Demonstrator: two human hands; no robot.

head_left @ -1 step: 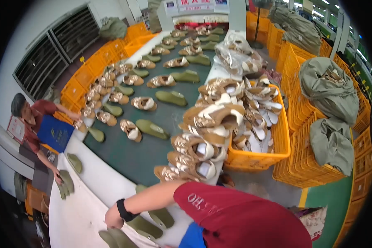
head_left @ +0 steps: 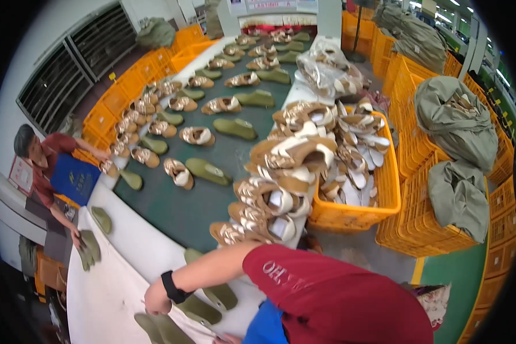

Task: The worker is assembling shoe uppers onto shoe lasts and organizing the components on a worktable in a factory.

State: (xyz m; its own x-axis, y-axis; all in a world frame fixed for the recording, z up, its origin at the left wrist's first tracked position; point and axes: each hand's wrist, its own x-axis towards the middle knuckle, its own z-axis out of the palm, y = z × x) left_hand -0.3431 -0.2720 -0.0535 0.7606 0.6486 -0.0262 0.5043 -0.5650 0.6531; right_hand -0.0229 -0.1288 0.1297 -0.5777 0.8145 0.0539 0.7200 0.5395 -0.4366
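My right hand (head_left: 157, 298), a black watch on its wrist, reaches left over the white work surface (head_left: 106, 286). Its fingers are curled down, and what they hold is hidden. Just below it lie green shoe lasts (head_left: 161, 329), cut off by the lower edge. More green lasts (head_left: 199, 309) rest under and beside my forearm. Only a sliver of my left hand (head_left: 228, 339) shows at the lower edge, near a thin light-coloured thing too small to name; its fingers are mostly out of sight.
A dark green conveyor (head_left: 155, 198) carries brown-and-white shoes (head_left: 197, 136) and green lasts. Piled shoe uppers (head_left: 295, 155) line its right edge beside a yellow crate (head_left: 355, 215) of more uppers. At the left, a co-worker (head_left: 57, 152) touches a shoe and green lasts. Yellow crates (head_left: 424, 226) stand right.
The whole view has shifted slightly up and left. A little more of my left hand shows at the lower edge. My right hand stays by the green lasts.
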